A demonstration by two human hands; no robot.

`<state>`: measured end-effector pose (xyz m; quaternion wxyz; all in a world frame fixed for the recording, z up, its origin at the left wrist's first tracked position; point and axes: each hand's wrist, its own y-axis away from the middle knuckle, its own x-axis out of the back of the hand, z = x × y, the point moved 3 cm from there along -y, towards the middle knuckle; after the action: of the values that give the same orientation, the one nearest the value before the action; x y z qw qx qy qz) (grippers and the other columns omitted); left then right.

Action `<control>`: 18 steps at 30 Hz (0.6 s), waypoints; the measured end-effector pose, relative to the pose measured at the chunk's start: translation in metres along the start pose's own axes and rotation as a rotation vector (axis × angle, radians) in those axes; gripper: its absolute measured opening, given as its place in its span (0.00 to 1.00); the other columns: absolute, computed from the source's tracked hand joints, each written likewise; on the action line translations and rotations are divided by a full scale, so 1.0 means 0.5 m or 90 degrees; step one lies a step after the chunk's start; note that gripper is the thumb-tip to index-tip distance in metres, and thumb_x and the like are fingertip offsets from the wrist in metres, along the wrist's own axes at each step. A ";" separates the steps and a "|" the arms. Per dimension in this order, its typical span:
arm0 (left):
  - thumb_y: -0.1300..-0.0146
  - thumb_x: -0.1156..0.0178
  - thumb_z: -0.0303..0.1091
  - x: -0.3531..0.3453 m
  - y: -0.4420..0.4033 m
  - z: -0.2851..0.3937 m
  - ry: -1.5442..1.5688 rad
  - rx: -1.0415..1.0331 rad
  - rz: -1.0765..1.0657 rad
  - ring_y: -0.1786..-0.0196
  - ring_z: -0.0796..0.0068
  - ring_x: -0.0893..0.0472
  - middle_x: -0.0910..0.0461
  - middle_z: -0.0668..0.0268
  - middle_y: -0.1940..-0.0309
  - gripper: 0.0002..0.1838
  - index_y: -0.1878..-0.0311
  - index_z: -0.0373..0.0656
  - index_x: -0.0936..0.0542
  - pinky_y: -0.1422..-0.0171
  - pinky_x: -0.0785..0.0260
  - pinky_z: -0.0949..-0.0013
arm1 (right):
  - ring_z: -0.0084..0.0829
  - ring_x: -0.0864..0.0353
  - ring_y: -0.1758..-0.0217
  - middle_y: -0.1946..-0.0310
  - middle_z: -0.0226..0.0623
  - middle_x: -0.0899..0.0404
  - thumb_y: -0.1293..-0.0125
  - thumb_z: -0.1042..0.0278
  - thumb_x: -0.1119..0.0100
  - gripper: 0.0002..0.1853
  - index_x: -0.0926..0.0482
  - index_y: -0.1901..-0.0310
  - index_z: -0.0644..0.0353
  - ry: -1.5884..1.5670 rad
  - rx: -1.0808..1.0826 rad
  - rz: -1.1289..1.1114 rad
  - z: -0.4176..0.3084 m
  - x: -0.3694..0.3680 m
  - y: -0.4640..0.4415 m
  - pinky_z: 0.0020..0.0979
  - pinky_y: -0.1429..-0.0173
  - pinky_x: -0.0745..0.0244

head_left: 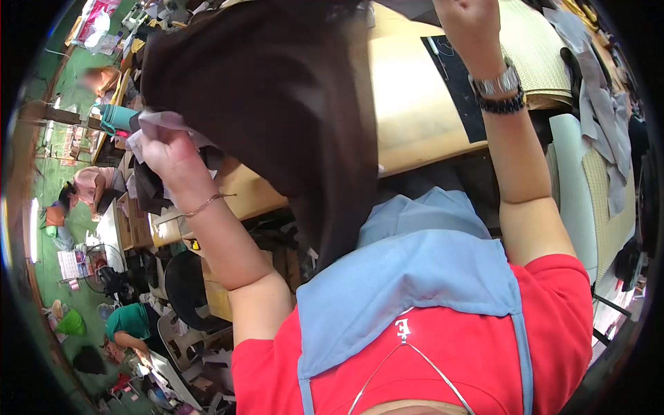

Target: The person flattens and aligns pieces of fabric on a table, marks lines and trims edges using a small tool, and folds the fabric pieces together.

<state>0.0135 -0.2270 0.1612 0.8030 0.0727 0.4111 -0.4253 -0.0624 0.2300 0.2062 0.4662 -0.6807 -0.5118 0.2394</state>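
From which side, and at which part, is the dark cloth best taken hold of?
Probably at the right edge of the dark cloth, from the right. That edge, though blurred, looks long and nearly straight, with the pale table beside it and the right hand on that side. The cloth is limp, so pinching the edge should work better than grasping its middle.

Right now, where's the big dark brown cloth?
In the head view, the dark brown cloth is up top, left of centre, beside the left hand, over the near edge of the pale table.
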 end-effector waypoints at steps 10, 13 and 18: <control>0.21 0.62 0.49 0.064 0.149 -0.063 -0.085 -0.251 0.238 0.43 0.63 0.21 0.21 0.52 0.48 0.27 0.46 0.32 0.24 0.36 0.27 0.59 | 0.42 0.21 0.47 0.55 0.44 0.21 0.52 0.38 0.24 0.43 0.26 0.41 0.60 -0.175 -0.080 -0.645 -0.129 -0.092 0.394 0.37 0.38 0.29; 0.23 0.56 0.49 0.091 0.131 -0.029 -0.128 -0.338 0.111 0.53 0.68 0.18 0.19 0.61 0.60 0.24 0.56 0.36 0.22 0.48 0.23 0.65 | 0.41 0.19 0.48 0.54 0.43 0.19 0.43 0.42 0.29 0.35 0.24 0.42 0.61 -0.069 -0.030 -0.813 -0.125 -0.140 0.445 0.38 0.38 0.28; 0.30 0.52 0.42 -0.048 0.226 0.163 -0.133 -0.513 0.056 0.66 0.72 0.17 0.18 0.64 0.69 0.17 0.67 0.42 0.20 0.58 0.21 0.69 | 0.19 0.22 0.47 0.50 0.30 0.17 0.30 0.64 0.39 0.18 0.21 0.43 0.63 -0.679 -0.603 -0.686 -0.078 -0.106 0.317 0.28 0.40 0.26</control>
<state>0.1391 -0.1791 0.2056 0.8221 -0.2733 0.4574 -0.2006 0.0251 0.1595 0.0762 -0.1144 -0.2674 -0.9561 0.0363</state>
